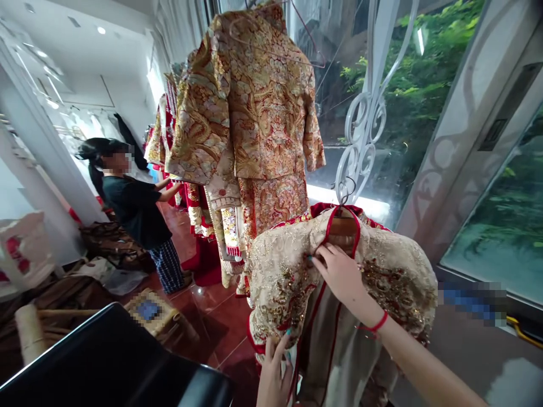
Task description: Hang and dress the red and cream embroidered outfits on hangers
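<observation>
A beige embroidered jacket (275, 265) with red trim and gold beading hangs on a hanger (343, 226), its front parted over a plain lining. Just below the neckline, my right hand (341, 274) has its bent fingers closed on the jacket's front edge; a red cord circles that wrist. Lower down, my left hand (275, 373) grips the front panel near its beaded edge, with part of the hand cut off by the frame. Blue-green nails show on both hands.
A gold brocade jacket (267, 107) hangs behind, beside more red and gold garments (197, 209). White scrollwork ironwork (360, 130) stands by the window. At left, a person in dark clothes (131, 203) reaches toward garments. A black chair (114, 362) and woven stool (169, 316) are nearer.
</observation>
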Available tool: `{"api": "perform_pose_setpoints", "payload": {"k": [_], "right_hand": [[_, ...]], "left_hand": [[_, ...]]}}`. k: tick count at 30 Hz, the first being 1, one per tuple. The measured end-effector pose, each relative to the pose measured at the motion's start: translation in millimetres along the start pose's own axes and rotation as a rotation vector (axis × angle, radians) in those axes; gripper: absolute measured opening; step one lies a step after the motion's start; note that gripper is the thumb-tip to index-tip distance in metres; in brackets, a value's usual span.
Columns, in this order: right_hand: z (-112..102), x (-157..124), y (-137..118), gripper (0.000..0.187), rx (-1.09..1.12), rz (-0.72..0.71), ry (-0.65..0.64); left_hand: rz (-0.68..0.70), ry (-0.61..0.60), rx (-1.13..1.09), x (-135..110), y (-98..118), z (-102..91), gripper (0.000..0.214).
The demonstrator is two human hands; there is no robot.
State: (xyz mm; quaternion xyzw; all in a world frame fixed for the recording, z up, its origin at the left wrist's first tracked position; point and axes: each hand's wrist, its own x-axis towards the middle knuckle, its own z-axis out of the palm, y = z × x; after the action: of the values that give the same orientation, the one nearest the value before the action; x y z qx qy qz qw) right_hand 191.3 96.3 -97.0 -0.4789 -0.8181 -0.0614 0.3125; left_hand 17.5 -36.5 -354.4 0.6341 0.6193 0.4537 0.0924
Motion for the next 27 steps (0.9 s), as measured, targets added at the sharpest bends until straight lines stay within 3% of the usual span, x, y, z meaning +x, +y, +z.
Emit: {"api": "perform_pose_setpoints", "payload": {"k": [2, 4, 7, 10, 12, 14, 16, 19, 21, 23, 25, 27], "right_hand": [[-6.9, 5.0, 9.5, 0.013, 0.064, -0.032, -0.089], [-12.1, 3.8, 17.5, 0.015, 0.103, -0.027, -0.079], [-9.8, -1.7, 22.1, 0.037, 0.143, 0.017, -0.001], [-2.1, -3.7, 21.0, 0.052, 0.306, 0.134, 0.059], [-2.8, -3.2, 20.4, 0.052, 0.456, 0.139, 0.024], [-13.1, -1.5, 21.9, 0.038, 0.511, 0.033, -0.077], [-32.4, 3.1, 25.6, 0.034, 0.393, -0.102, -0.082], [-63.1, 19.9, 33.8, 0.03, 0.103, -0.216, 0.191], [-71.9, 35.1, 39.3, 0.02, 0.034, -0.252, 0.342], [-68.4, 48.0, 44.4, 0.016, 0.057, -0.272, 0.378], [-59.4, 56.0, 49.9, 0.016, 0.085, -0.323, 0.325], [-53.4, 61.7, 56.2, 0.017, 0.071, -0.392, 0.209]], "left_hand": [[0.026, 0.139, 0.045, -15.3, -15.4, 2.9, 0.046], [-0.037, 0.251, 0.127, -23.9, -26.5, 4.1, 0.058], [-0.188, 0.259, 0.274, -20.4, -34.2, 5.3, 0.07], [-0.275, 0.249, 0.289, -6.7, -36.7, 9.8, 0.064], [-0.288, 0.295, 0.221, -0.9, -37.3, 12.4, 0.062], [-0.279, 0.317, 0.14, -1.9, -35.7, 11.2, 0.063], [-0.254, 0.322, 0.095, -9.4, -28.5, 6.2, 0.061], [-0.154, 0.348, 0.096, -25.3, -2.1, -0.3, 0.048], [-0.105, 0.255, 0.096, -32.2, 24.7, 1.8, 0.045], [-0.139, 0.026, 0.1, -33.7, 52.6, 9.0, 0.053], [-0.239, -0.221, 0.116, -30.4, 75.6, 16.5, 0.067], [-0.329, -0.378, 0.1, -23.5, 91.4, 20.3, 0.075]]}}
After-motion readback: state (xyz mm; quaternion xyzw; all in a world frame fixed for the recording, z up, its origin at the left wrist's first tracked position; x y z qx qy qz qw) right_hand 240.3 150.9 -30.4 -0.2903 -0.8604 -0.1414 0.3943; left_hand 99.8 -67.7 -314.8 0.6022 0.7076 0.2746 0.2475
